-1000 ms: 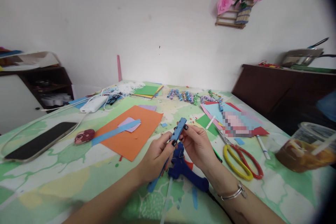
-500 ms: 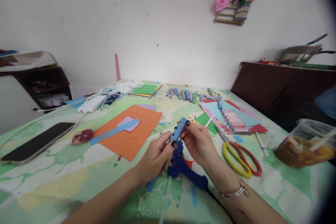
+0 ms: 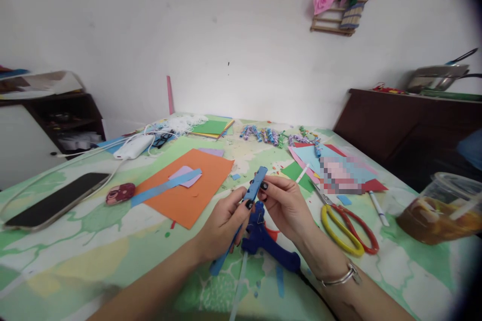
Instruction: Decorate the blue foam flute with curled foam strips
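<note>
A blue paper strip (image 3: 256,182) with dark notches or marks along it slants up between my two hands. My left hand (image 3: 226,218) is closed on its middle, thumb on top, and the strip's lower end pokes out beneath. My right hand (image 3: 288,205) pinches the strip's right edge below the upper end; some fingertips are hidden behind it. Just under the hands lies a blue hot glue gun (image 3: 273,248), a clear glue stick (image 3: 239,286) sticking out of its back.
Scissors (image 3: 342,228), a marker (image 3: 378,208) and a plastic cup of brown drink (image 3: 429,215) stand to the right. Leftward are orange paper (image 3: 188,205) with another blue strip, a phone (image 3: 56,200) and a power bank (image 3: 133,146). Curled paper pieces (image 3: 263,135) lie at the back.
My right thumb has slid down along the strip's edge, away from its upper end. My left hand keeps its hold. The whole view has shifted slightly.
</note>
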`<state>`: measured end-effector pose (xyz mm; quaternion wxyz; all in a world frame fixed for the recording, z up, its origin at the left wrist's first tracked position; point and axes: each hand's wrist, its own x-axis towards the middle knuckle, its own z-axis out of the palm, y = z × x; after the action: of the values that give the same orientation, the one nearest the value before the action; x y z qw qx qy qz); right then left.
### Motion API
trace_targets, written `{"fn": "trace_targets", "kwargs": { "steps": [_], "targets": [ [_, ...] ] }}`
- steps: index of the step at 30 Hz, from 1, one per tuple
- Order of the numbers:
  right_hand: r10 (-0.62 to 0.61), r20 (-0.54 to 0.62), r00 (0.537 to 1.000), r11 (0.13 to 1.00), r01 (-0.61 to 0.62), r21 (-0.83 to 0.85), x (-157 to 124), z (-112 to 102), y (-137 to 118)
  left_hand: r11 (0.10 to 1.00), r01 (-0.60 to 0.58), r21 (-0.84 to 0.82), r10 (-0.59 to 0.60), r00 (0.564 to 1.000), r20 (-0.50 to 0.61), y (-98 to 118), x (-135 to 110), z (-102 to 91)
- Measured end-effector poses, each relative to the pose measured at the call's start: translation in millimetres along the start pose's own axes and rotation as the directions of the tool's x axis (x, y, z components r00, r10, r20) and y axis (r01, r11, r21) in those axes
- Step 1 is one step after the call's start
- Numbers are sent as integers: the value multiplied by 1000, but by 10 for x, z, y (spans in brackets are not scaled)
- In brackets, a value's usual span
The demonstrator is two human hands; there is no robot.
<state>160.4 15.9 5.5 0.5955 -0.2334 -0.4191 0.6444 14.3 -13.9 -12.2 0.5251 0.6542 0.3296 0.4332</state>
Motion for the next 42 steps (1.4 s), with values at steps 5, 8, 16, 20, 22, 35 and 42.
{"fn": "trace_targets", "kwargs": {
  "steps": [5, 8, 16, 20, 22, 35, 42],
  "targets": [
    [-11, -6, 1000, 1000, 11, -14, 0, 2, -3, 1000, -10, -17, 11, 1000, 9, 7, -1, 2],
    [-19, -2, 1000, 1000, 19, -18, 1, 9, -1, 999, -9, -43, 10, 1000, 12, 17, -3, 11],
    [-13, -12, 1000, 998, 13, 55, -10, 32, -13, 995, 36, -98, -33, 999, 40, 35, 0, 14],
    [-4, -9, 1000, 998, 5, 57, -14, 36, -42, 996, 18, -84, -14, 999, 49, 33, -3, 13],
    [-7, 3, 1000, 999, 6, 40, -11, 26, -45, 996, 20, -83, -15, 999, 51, 36, -4, 14],
    [-15, -31, 999, 999, 16, 45, -4, 44, 6, 993, 22, -113, -19, 999, 30, 69, -16, 31],
    [-8, 13, 1000, 1000, 9, -17, -21, 36, 27, 996, 14, -87, -14, 1000, 2, 82, -23, 34]
  ]
}}
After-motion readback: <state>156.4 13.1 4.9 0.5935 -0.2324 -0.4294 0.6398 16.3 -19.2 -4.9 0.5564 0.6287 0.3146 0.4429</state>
